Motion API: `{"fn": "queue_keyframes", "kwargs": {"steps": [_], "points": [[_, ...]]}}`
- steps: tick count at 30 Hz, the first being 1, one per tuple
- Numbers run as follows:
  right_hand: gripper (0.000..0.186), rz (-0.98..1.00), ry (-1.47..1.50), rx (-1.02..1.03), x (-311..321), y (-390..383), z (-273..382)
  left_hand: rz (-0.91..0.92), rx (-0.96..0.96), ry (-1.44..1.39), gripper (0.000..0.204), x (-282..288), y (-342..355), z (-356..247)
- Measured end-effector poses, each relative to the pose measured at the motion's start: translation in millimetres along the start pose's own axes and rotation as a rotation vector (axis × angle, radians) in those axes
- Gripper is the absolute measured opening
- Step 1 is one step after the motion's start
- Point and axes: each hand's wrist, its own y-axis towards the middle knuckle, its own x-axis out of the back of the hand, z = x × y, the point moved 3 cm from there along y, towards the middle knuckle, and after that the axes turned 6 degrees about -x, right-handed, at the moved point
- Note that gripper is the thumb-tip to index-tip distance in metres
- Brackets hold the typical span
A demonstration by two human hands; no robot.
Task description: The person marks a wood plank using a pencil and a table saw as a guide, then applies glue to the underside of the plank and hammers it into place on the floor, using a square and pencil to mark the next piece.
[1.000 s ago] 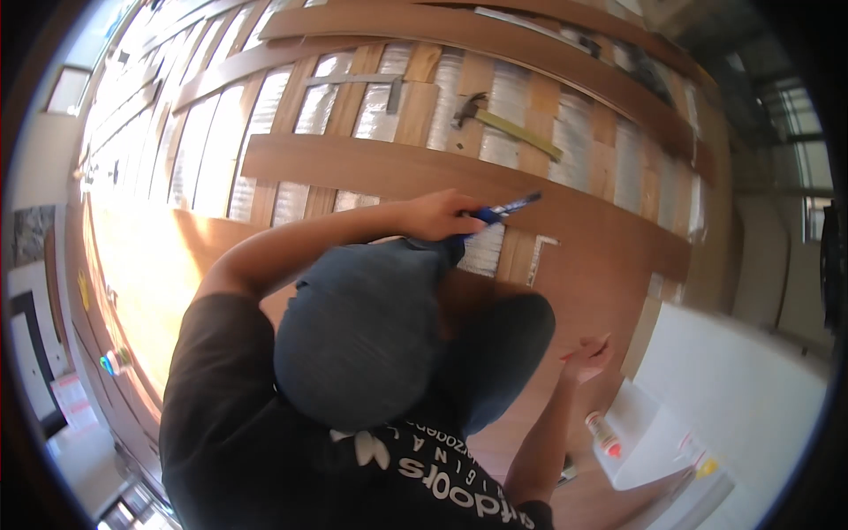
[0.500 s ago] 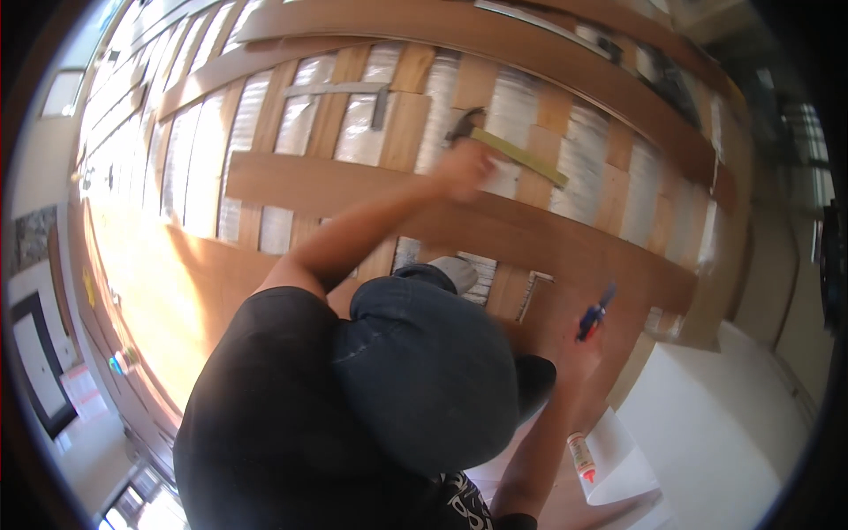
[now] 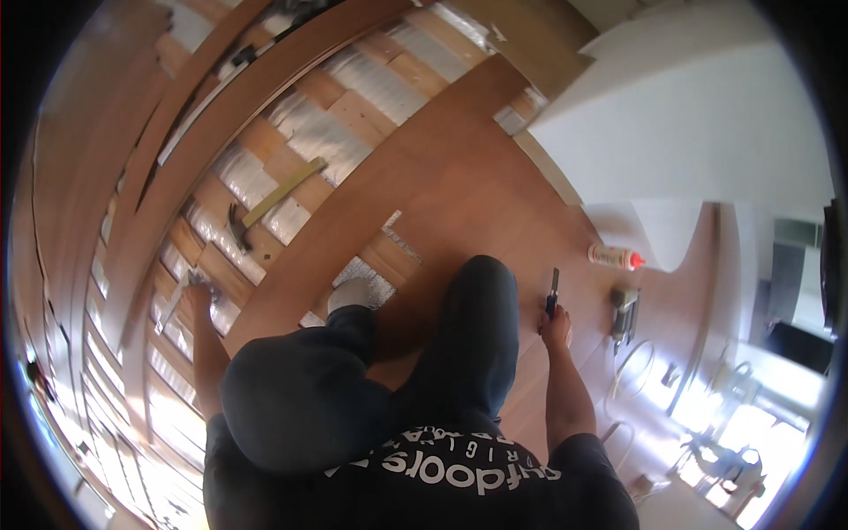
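At the left, my left hand (image 3: pixel 196 299) reaches over the open strips and closes on a grey metal L-shaped square (image 3: pixel 173 305); the fingertips are partly blurred. My right hand (image 3: pixel 556 329), on the other side of my knee, grips a bladed tool (image 3: pixel 552 300) with a dark blue handle. Its flat grey blade points away from me; whether it is a chisel or a knife I cannot tell. Beyond my left hand lies a hammer (image 3: pixel 281 192) with a yellowish handle, resting across the wooden strips.
Brown floorboards (image 3: pixel 442 150) surround my bent legs. Wooden strips (image 3: pixel 362 115) with silvery sheeting between them show farther off. To the right lie a glue bottle (image 3: pixel 617 257) with a red cap and a nail gun (image 3: pixel 624 315) with a hose. A large white panel (image 3: pixel 680 106) stands at the upper right.
My view has swung round to the right. My left hand has gone from beside the hammer to the metal square. The right hand still grips the bladed tool.
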Motion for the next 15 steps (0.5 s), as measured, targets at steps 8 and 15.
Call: {"fn": "queue_keyframes", "kwargs": {"steps": [8,15], "points": [[0.038,-0.219,0.275,-0.069,32,-12,-4,-0.403,0.099,-0.534,0.056,185,-152,-19],[0.036,-0.076,0.866,0.137,93,-27,110,-0.502,-0.372,-0.957,0.043,382,-199,-137]]}}
